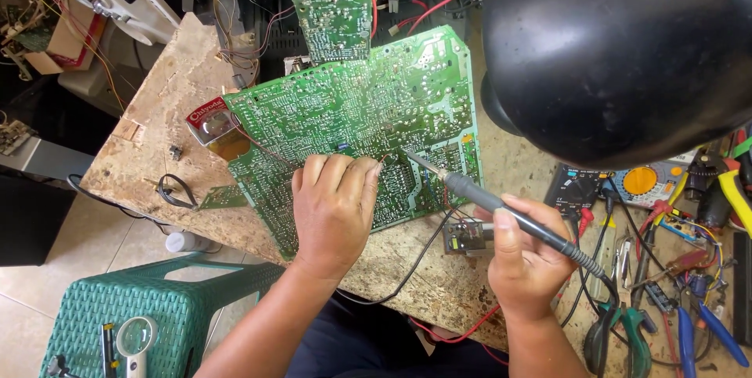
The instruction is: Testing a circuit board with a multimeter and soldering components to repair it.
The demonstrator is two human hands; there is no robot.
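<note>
A large green circuit board (345, 104) lies solder side up on a worn wooden bench (164, 104). My left hand (333, 206) rests on the board's near part, fingers curled, pinching something thin at its fingertips. My right hand (521, 256) holds a soldering iron (486, 202) like a pen. Its metal tip (415, 160) touches the board just right of my left fingertips. A smaller green board (335, 18) stands behind the big one.
A black lamp shade (619, 49) fills the top right. Multimeters (627, 182), pliers (627, 339) and loose tools crowd the right. A small tin (211, 123) sits left of the board. A green plastic stool (149, 315) with a magnifying glass (135, 339) stands lower left.
</note>
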